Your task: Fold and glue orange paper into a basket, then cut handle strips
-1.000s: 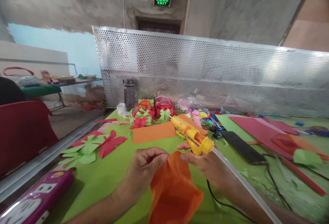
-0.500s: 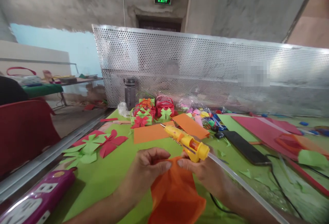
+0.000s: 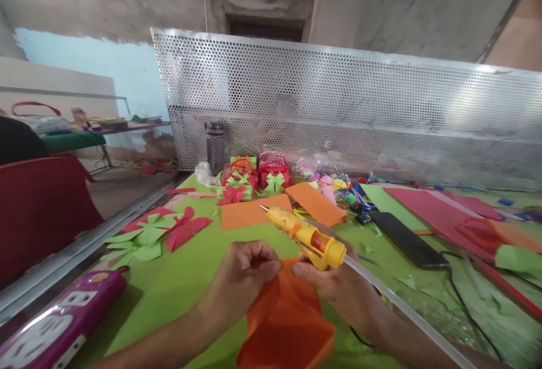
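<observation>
An orange sheet of folded, thin material (image 3: 288,318) hangs between my hands at the bottom centre. My left hand (image 3: 249,273) pinches its top left edge between thumb and fingers. On the other side, my right hand (image 3: 330,278) is closed, its thumb on the top right edge of the orange material. A yellow glue gun (image 3: 307,237) lies across my right hand, its nozzle pointing up and left; the fingers behind it are mostly hidden. A long clear glue stick (image 3: 393,298) sticks out of its back end over my right forearm.
Red and green paper cutouts (image 3: 148,239) and a purple power strip (image 3: 71,318) lie at left. Small decorated baskets (image 3: 273,171), a bottle (image 3: 215,148) and orange paper (image 3: 249,212) stand or lie ahead. At right are a black phone (image 3: 406,239), cables and pink sheets (image 3: 440,211).
The view has tilted slightly downward. My hands have drawn slightly apart at the top of the orange material, and its lower part has shifted a little left.
</observation>
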Demonstrator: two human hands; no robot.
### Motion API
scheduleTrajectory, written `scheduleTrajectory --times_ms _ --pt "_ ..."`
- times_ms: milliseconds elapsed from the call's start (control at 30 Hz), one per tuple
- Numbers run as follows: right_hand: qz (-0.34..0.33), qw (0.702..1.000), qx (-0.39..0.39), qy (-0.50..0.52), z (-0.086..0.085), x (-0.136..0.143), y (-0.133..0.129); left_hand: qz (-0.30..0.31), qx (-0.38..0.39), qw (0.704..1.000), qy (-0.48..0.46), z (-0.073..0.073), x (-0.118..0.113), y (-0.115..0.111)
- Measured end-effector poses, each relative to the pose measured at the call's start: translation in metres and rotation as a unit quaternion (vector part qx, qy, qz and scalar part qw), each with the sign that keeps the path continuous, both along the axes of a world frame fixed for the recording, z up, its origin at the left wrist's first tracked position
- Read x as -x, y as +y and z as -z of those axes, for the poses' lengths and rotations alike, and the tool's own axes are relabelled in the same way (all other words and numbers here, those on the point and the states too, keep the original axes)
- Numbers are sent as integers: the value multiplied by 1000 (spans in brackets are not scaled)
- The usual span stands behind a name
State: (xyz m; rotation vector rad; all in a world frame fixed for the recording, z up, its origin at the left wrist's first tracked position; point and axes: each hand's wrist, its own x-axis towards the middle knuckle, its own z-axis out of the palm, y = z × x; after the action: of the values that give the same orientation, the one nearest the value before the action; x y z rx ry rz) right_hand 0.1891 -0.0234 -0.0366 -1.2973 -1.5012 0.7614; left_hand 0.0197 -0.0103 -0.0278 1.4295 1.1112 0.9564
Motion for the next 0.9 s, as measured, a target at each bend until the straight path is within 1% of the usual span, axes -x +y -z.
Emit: scheduleTrajectory --times_ms 167,433,500,567,667,733,800,833,900 --pt "-10 1000 4 -2 -6 3 -3 2 -11 1000 -14 1 0 -1" --pt "-24 999 9 20 -4 3 1 -31 -53 998 -23 0 -1 0" --pt "-19 1000 2 10 -5 3 2 -45 -64 996 -49 -1 1 4" --pt "-17 1000 -8 11 -5 2 2 -67 -79 993 -56 -1 5 9" --pt "-16 1000 -5 18 -5 0 3 -94 -96 991 -23 -2 11 18" --pt "-14 1000 0 9 -5 -1 2 -98 -99 990 -8 -4 13 22" --pt "-18 1000 4 5 -6 -1 2 -60 -101 993 6 -7 14 23" --pt "-20 1000 5 9 -6 0 2 -27 -94 995 7 -9 14 22" --pt "-25 999 9 20 -7 0 2 44 -57 997 2 -11 13 18"
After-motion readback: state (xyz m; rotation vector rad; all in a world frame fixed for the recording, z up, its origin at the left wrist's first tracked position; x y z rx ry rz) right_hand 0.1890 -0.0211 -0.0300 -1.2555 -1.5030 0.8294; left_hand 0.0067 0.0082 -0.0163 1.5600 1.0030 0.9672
